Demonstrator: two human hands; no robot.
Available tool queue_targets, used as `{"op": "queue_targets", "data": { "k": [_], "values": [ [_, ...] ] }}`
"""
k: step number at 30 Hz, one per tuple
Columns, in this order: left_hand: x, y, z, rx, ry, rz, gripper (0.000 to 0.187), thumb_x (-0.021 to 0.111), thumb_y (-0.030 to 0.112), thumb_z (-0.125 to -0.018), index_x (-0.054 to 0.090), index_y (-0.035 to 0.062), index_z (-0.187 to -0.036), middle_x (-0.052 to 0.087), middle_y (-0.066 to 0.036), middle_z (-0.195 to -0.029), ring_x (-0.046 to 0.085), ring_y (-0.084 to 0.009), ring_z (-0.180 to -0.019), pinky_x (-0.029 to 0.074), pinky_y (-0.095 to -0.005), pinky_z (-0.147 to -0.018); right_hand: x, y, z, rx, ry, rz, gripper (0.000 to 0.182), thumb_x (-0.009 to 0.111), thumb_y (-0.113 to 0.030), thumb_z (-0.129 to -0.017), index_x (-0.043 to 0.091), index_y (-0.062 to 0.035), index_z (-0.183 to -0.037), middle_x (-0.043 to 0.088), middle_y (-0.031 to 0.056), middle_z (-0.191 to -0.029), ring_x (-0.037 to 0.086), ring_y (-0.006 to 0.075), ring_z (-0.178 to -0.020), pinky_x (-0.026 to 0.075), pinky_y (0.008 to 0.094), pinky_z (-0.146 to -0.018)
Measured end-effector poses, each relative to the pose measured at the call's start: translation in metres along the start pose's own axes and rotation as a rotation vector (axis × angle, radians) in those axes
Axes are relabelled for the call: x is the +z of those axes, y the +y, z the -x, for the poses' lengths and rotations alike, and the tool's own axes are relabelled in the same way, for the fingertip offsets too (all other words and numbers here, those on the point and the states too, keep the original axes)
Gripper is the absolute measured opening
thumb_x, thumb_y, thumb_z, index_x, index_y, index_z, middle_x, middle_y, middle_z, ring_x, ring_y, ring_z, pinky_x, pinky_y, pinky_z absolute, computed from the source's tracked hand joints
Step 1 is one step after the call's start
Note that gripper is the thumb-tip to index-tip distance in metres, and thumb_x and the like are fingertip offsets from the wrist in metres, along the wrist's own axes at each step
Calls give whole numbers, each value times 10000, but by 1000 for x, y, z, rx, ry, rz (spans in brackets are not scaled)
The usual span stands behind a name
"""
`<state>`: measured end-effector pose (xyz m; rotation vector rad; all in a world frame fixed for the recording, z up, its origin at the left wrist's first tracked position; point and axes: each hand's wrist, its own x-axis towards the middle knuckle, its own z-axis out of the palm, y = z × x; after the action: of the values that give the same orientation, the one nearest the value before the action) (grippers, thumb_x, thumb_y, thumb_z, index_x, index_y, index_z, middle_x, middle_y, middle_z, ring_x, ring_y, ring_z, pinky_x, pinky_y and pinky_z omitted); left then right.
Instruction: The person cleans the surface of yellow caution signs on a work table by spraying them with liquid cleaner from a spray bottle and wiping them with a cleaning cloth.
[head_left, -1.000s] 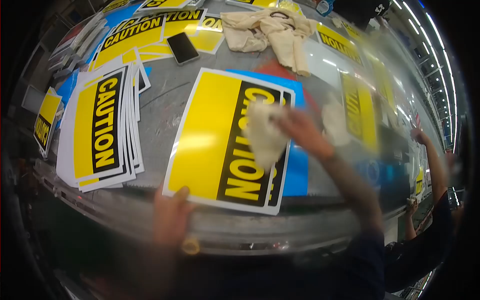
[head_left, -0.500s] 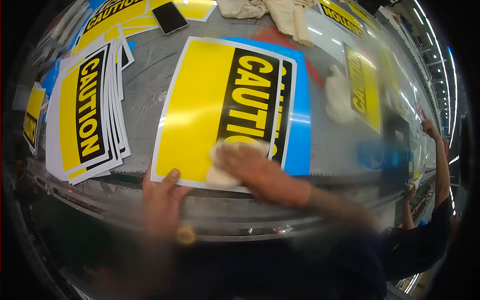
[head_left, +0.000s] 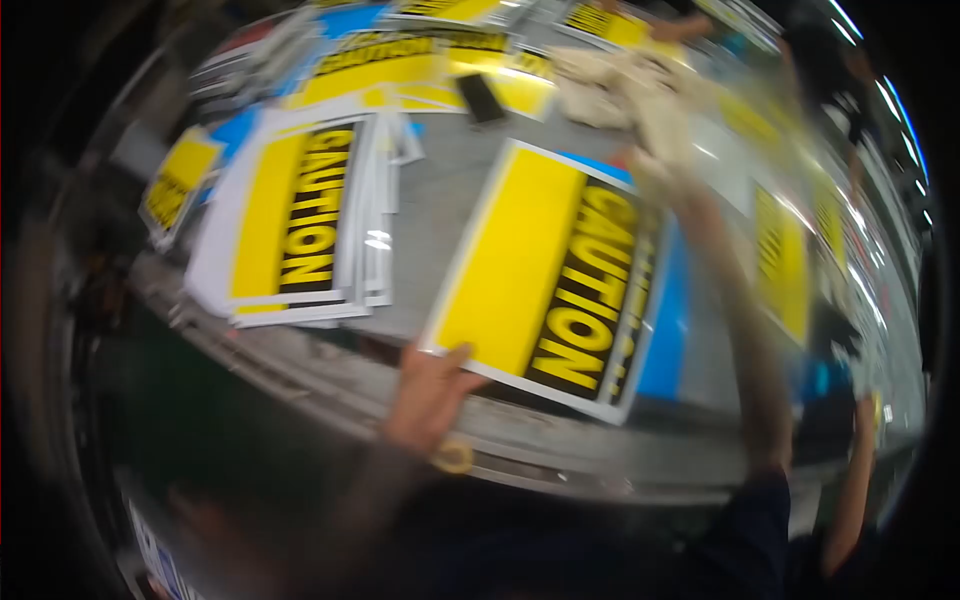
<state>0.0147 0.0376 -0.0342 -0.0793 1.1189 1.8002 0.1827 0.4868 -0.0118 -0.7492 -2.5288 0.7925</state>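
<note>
A yellow and black CAUTION sign [head_left: 545, 275] lies tilted near the table's front edge, over another sign and a blue sheet [head_left: 668, 345]. My left hand [head_left: 432, 392] grips its lower left corner, with the thumb on the face. My right arm reaches away over the sign's right side. My right hand [head_left: 665, 165] is smeared by motion at the cream cloths [head_left: 600, 90], and its fingers cannot be made out. Whether it holds a cloth is unclear.
A stack of CAUTION signs [head_left: 290, 215] lies left on the grey table [head_left: 430, 215]. A dark phone [head_left: 482, 98] rests near more signs at the back. Other people's arms show at the far right [head_left: 855, 480] and at the back [head_left: 685, 27].
My right hand has left the sign's lower part and moved up and away toward the cloths. The view has shifted, so the table appears turned. My left hand still grips the corner.
</note>
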Motion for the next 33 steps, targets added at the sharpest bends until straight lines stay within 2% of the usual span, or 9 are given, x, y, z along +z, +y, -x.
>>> {"op": "queue_targets", "data": {
  "k": [1, 2, 7, 10, 13, 15, 17, 20, 33],
  "values": [
    [-2, -3, -1, -10, 7, 43, 593, 629, -49, -1071, 443, 7, -1632, 651, -186, -1502, 686, -337, -1359, 665, -525, -1051, 28, 43, 2, 26, -89, -86, 458, 588, -133, -1100, 611, -27, -1545, 664, 287, -1498, 645, 396, -1418, 512, 463, -1150],
    [3, 1, 1, 1, -21, 55, 598, 618, -55, -1077, 431, 8, -1642, 644, -189, -1511, 682, -336, -1365, 661, -520, -1059, 46, 11, 31, -198, -117, 92, 590, 574, -16, -1057, 519, -74, -1642, 566, 263, -1628, 519, 388, -1551, 437, 491, -1253],
    [2, 2, 2, -14, -110, 131, 631, 578, -48, -1104, 373, 34, -1695, 606, -177, -1561, 667, -306, -1380, 654, -460, -1045, 60, -151, 155, -74, -305, -22, 770, 512, 182, -911, 520, -85, -1634, 497, 186, -1709, 371, 384, -1640, 257, 521, -1375],
    [0, -3, -2, -8, -154, 182, 639, 612, -12, -1102, 400, 69, -1699, 639, -114, -1529, 696, -224, -1325, 672, -370, -966, 40, -194, 203, -123, -630, -234, 667, 577, 123, -944, 568, -59, -1585, 620, 185, -1588, 520, 379, -1540, 373, 516, -1317],
    [4, 20, 13, -11, -221, 154, 662, 606, -29, -1106, 337, 21, -1709, 563, -190, -1611, 611, -317, -1455, 613, -499, -1135, 10, -164, 235, 100, -935, -544, 556, 637, -142, -908, 699, -26, -1449, 756, 196, -1402, 718, 380, -1312, 535, 439, -1115],
    [-3, 45, 25, 48, -174, 108, 658, 647, -19, -1087, 372, 9, -1684, 587, -194, -1585, 640, -342, -1421, 631, -526, -1103, -3, -144, 270, 586, -522, -404, 482, 662, -159, -988, 674, -19, -1449, 748, 177, -1382, 751, 289, -1216, 593, 420, -1026],
    [-17, 83, 36, 139, -152, 77, 656, 663, -22, -1075, 389, 7, -1670, 599, -201, -1572, 653, -364, -1404, 638, -544, -1091, 14, -110, 281, 451, 38, -1103, 456, 708, -178, -1091, 590, -19, -1503, 748, 124, -1236, 737, 246, -1123, 594, 427, -1031],
    [-64, 134, 33, 328, -18, 17, 633, 654, -27, -1069, 405, -10, -1649, 609, -218, -1560, 660, -403, -1391, 637, -572, -1089, 17, -95, 280, 494, 327, -1097, 521, 712, -265, -1112, 551, 9, -1525, 725, 127, -1323, 720, 239, -1197, 583, 414, -1050],
    [-227, 233, -19, 509, 209, -118, 573, 671, -35, -1051, 505, -2, -1598, 683, -179, -1466, 714, -314, -1322, 691, -445, -1018, 25, -87, 281, 577, 216, -1044, 601, 714, -223, -1103, 511, 33, -1607, 695, 130, -1430, 683, 220, -1273, 541, 375, -1103]
  ]
}}
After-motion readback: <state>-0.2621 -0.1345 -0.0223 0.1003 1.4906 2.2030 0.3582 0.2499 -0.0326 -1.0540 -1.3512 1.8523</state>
